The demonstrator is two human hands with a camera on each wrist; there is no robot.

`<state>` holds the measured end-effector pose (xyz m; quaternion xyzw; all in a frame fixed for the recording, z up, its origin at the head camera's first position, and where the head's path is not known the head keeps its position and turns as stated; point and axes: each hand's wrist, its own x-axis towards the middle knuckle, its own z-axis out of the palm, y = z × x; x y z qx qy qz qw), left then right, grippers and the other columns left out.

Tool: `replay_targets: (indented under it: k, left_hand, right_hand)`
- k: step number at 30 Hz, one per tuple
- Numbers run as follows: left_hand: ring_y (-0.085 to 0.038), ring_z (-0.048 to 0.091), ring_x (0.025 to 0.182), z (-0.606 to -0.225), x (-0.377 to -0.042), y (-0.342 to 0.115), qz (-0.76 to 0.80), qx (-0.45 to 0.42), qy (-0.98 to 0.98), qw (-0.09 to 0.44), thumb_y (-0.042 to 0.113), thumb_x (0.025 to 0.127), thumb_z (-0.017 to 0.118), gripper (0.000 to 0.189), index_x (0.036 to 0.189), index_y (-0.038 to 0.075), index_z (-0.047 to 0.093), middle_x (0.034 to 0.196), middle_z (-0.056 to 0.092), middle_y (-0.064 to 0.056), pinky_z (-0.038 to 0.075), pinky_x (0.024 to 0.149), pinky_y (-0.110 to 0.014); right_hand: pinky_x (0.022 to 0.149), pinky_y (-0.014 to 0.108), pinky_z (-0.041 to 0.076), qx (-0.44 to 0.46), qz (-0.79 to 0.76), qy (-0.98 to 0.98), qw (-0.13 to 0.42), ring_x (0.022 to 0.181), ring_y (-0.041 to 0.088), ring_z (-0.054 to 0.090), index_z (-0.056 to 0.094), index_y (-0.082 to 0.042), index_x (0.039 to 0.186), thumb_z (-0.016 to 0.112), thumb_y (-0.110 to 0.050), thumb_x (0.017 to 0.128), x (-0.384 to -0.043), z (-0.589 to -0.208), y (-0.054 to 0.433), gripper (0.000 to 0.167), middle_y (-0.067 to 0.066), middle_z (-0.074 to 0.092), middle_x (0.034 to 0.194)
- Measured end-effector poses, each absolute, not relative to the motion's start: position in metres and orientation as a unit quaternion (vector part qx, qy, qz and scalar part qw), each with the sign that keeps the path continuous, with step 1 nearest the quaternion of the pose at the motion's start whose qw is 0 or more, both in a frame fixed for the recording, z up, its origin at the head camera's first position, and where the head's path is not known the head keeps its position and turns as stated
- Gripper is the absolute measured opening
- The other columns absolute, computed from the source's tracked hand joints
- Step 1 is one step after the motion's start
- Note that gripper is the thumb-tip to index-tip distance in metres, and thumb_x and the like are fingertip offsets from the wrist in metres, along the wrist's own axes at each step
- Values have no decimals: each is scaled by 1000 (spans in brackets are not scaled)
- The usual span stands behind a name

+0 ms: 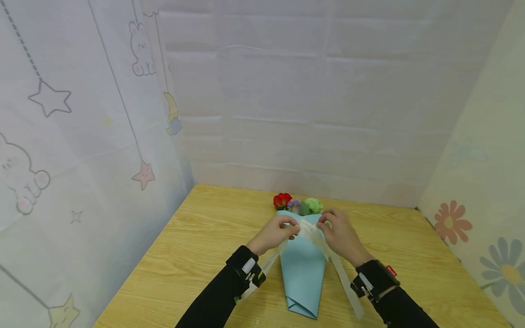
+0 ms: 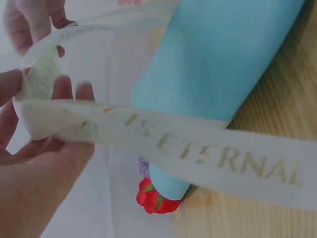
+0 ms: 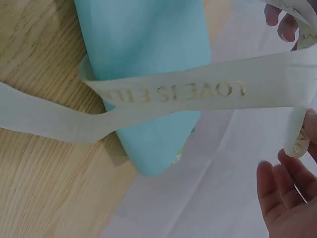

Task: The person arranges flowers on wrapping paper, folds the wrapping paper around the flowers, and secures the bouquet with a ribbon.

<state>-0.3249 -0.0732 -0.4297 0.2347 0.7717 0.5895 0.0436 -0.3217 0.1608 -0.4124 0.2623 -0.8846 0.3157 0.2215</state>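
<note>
A bouquet in light blue wrapping paper (image 1: 303,269) lies on the table, with a red flower (image 1: 282,201), a purple one (image 1: 294,206) and a pale green one (image 1: 313,205) at its far end. A cream ribbon (image 2: 223,158) with gold lettering passes around the wrapping, its tails trailing to both sides. My left hand (image 1: 275,234) pinches the ribbon between thumb and fingers above the paper. On the other side, my right hand (image 1: 339,234) pinches another part of it, as the right wrist view shows at the thumb (image 3: 311,126). Between the hands the ribbon is raised off the wrapping.
The wooden table (image 1: 197,255) extends around the bouquet. A pale cloth backdrop (image 1: 307,114) rises behind its far edge. Printed hangings stand to the left and right, one with stars and rabbits, the other with large flowers (image 1: 452,222).
</note>
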Motion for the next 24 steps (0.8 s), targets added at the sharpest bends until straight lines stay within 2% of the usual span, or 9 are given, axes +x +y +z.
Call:
replay_targets:
  k: [4, 7, 9, 11, 13, 15, 18, 21, 24]
  left_hand:
    - [-39, 60, 115, -433, -327, -80, 646, 212, 732, 38, 20, 105, 59, 21, 111, 2, 67, 121, 66, -14, 47, 101, -47]
    - [-36, 52, 127, -437, -331, -88, 677, 193, 710, 30, 18, 105, 57, 18, 99, 4, 66, 131, 62, -15, 36, 111, -55]
    - [-29, 53, 127, -440, -334, -93, 701, 174, 691, 26, 16, 104, 55, 19, 90, 8, 65, 127, 65, -12, 32, 113, -56]
    - [-23, 57, 116, -443, -336, -98, 733, 157, 661, 27, 14, 103, 53, 22, 85, 12, 64, 114, 68, -7, 34, 111, -54]
    - [-19, 60, 101, -445, -338, -102, 768, 143, 623, 37, 13, 102, 51, 25, 82, 13, 64, 99, 67, -3, 41, 104, -48]
    - [-16, 57, 86, -447, -338, -105, 797, 129, 588, 56, 15, 103, 48, 26, 81, 14, 62, 88, 62, 1, 46, 87, -37]
    - [-13, 49, 70, -452, -338, -110, 827, 115, 543, 93, 18, 105, 45, 27, 81, 16, 58, 81, 57, 3, 38, 62, -24]
    - [-11, 41, 60, -458, -339, -114, 852, 101, 499, 122, 21, 107, 43, 25, 85, 16, 56, 80, 58, 3, 29, 51, -21]
    - [-10, 38, 60, -463, -340, -120, 862, 93, 480, 135, 16, 106, 44, 16, 93, 14, 53, 81, 55, 1, 31, 53, -20]
  right_hand:
    - [80, 43, 47, 240, 359, -872, 233, 95, 31, 54, 67, -5, 91, 67, -2, 98, -324, -419, 171, 7, 14, 62, 104]
    - [67, 30, 47, 195, 457, -849, 180, 80, 19, 54, 66, 0, 102, 62, -11, 103, -324, -425, 183, 12, 11, 63, 99]
    - [60, 25, 45, 163, 550, -809, 129, 71, 12, 54, 62, 3, 110, 59, -17, 105, -323, -429, 193, 21, 9, 64, 96]
    - [54, 22, 42, 151, 652, -740, 71, 63, 9, 51, 57, 4, 113, 56, -20, 107, -322, -435, 204, 25, 6, 65, 93]
    - [51, 21, 37, 159, 731, -664, 12, 59, 7, 48, 55, 0, 116, 51, -18, 108, -322, -440, 214, 20, 4, 63, 88]
    - [51, 20, 34, 178, 774, -606, -40, 59, 7, 46, 57, -5, 117, 46, -14, 110, -322, -445, 223, 16, 1, 62, 90]
    - [55, 25, 28, 179, 773, -602, -89, 63, 9, 40, 61, -8, 122, 44, -12, 111, -321, -450, 233, 21, -1, 51, 88]
    - [56, 29, 30, 137, 692, -704, -82, 61, 11, 35, 61, -3, 128, 54, -17, 108, -318, -452, 238, 26, -1, 45, 84]
    - [54, 30, 35, 87, 574, -812, -56, 56, 11, 35, 60, 4, 130, 61, -22, 104, -317, -453, 239, 36, 1, 45, 78]
